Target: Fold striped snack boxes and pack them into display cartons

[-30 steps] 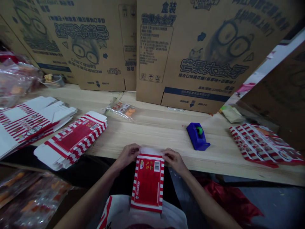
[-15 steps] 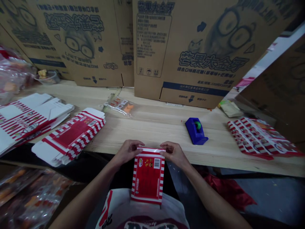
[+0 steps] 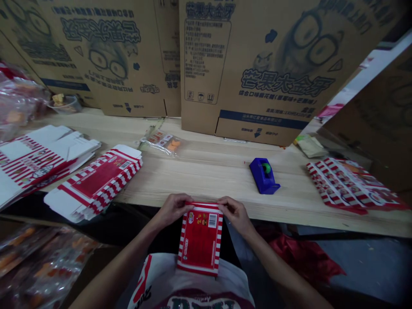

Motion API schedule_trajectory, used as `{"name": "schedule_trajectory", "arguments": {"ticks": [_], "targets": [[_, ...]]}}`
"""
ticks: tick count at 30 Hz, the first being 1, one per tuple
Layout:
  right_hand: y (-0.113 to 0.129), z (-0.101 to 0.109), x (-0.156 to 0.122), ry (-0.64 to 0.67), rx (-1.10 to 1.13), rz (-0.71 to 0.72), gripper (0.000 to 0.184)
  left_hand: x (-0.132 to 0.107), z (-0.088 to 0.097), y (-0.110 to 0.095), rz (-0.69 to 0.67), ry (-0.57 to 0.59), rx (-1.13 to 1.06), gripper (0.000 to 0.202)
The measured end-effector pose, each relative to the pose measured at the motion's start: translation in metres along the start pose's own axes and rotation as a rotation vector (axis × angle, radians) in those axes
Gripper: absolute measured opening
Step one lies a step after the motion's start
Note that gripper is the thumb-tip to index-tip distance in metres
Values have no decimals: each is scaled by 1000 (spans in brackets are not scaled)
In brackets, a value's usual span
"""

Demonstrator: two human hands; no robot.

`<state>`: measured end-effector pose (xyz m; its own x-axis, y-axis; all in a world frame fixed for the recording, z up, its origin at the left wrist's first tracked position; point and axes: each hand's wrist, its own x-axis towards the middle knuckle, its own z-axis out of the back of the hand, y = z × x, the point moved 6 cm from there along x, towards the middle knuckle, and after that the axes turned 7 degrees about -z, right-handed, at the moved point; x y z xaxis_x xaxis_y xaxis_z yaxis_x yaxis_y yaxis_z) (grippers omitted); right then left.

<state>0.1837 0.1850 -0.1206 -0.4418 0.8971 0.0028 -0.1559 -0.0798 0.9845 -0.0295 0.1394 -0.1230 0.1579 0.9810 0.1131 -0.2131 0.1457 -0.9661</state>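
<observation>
A red-and-white striped carton (image 3: 200, 238) stands assembled in my lap, its barcode panel facing up. My left hand (image 3: 173, 209) grips the top left corner, and my right hand (image 3: 234, 213) grips the top right. Fingers of both hands press on the carton's folded top end. The far edge of that end shows as a thin strip, and the hands hide its corners. The carton's lower end rests against my white printed shirt.
Flat striped carton blanks (image 3: 95, 184) lie stacked on the wooden table (image 3: 206, 171), with more (image 3: 352, 184) at right. A blue tape dispenser (image 3: 264, 175) stands beyond my right hand. Cardboard cartons (image 3: 257, 73) line the back; snack bags (image 3: 41, 262) lie lower left.
The white flap that stood above the carton's top edge a second ago is now folded down. My hands have moved inward over the top end, and the view has tilted slightly.
</observation>
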Motion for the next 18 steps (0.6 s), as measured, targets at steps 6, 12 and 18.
{"name": "schedule_trajectory", "arguments": {"ticks": [6,12,18], "targets": [[-6,-9,-25,-15,-8,18,19,-11,-8,6,-26,-72,-128,27],[-7,115,-6,-510,-130,50,36,-10,-8,23,104,-132,-241,17],[-30,227,15,-838,-73,-180,27,-4,-11,14,92,-137,-247,20]]}}
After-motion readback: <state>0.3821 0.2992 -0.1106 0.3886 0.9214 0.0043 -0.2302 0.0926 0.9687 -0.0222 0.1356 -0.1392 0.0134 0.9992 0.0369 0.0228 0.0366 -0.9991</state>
